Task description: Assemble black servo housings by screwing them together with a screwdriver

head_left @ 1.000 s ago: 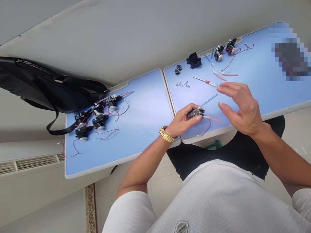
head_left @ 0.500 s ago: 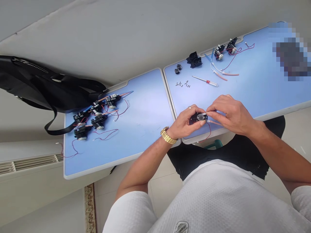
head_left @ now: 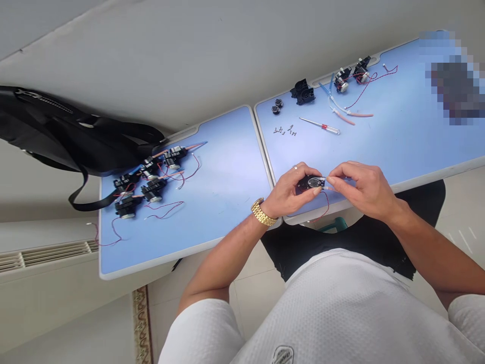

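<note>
My left hand (head_left: pixel 291 189), with a gold watch on its wrist, is closed around a small black pump housing (head_left: pixel 304 184) near the table's front edge. A round ringed part (head_left: pixel 314 182) shows at the housing's right end. My right hand (head_left: pixel 361 188) is pinched at that end, its fingertips on a thin pale tube (head_left: pixel 325 178). An orange tube (head_left: pixel 332 189) passes just below those fingertips. Red wire (head_left: pixel 328 201) hangs from the housing toward the table edge. The fingers hide part of the tubing.
Behind my hands lie a screwdriver (head_left: pixel 320 126), loose screws (head_left: pixel 285 131), two round black parts (head_left: pixel 277 106), a black casing (head_left: pixel 302 92), tubing (head_left: pixel 343 112) and wired motor units (head_left: pixel 343 81). Several more units (head_left: pixel 151 189) sit on the left table beside a black bag (head_left: pixel 68 134).
My right hand has drawn slightly to the right and down, away from the housing, with fingers still pinched. My left hand keeps its hold in nearly the same place.
</note>
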Demonstrator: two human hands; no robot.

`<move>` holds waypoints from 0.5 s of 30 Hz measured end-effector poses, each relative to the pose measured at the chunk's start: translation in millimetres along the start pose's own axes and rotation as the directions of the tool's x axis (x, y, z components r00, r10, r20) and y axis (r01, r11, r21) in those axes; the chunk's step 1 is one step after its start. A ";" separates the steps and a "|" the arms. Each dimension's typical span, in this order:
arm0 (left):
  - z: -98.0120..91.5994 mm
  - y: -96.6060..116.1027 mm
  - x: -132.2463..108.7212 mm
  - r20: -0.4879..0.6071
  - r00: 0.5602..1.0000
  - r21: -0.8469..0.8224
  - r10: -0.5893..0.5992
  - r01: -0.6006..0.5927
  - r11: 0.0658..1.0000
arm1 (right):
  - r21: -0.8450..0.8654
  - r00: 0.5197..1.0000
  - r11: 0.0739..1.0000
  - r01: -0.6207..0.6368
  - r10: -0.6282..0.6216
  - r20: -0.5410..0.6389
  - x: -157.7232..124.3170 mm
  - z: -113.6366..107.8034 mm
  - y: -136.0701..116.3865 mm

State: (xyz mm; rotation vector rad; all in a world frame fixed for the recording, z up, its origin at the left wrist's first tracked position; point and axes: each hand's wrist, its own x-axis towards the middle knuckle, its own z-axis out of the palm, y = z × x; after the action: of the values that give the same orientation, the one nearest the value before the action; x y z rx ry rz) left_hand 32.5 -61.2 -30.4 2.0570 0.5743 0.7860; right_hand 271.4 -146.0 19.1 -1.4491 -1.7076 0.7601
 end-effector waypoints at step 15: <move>0.9 -1.4 -0.8 -0.009 1.000 0.017 0.017 -0.017 1.000 | 0.129 0.974 0.966 -0.226 0.219 0.065 0.5 4.0 -1.0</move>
State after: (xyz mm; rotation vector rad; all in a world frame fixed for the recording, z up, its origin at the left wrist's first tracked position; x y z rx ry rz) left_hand 32.5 -61.5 -32.2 2.0774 0.5704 0.8032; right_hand 267.5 -145.5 17.9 -1.5541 -1.5127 1.0212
